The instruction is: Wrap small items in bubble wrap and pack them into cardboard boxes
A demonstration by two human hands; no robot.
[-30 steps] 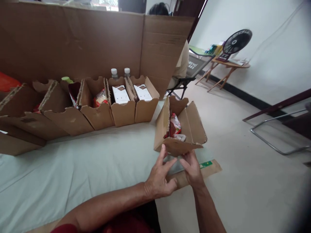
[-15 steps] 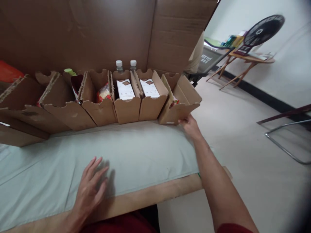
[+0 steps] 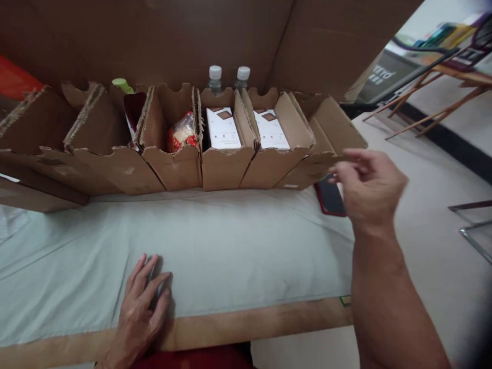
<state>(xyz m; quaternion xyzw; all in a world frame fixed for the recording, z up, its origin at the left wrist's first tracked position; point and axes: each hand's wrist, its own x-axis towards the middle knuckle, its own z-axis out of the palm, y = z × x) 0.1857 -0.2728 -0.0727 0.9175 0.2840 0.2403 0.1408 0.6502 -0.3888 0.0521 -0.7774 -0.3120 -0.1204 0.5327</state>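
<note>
My right hand is raised at the front right corner of the rightmost cardboard bin, its fingers bent. Whether they touch the bin's edge I cannot tell. Below that hand a dark phone with a red edge lies beside the bin. My left hand rests near the table's front edge with fingers spread, holding nothing. In the row of bins, two hold white boxes, and one has a red and clear packet.
Pale green cloth covers the table. Two white-capped bottles stand behind the bins, before a tall cardboard panel. An orange item is at the far left. A wooden folding table stands back right.
The rightmost bin now stands against its neighbour, and the phone has come into view. My right hand has risen from the bin's lower corner to its upper edge. The view has shifted.
</note>
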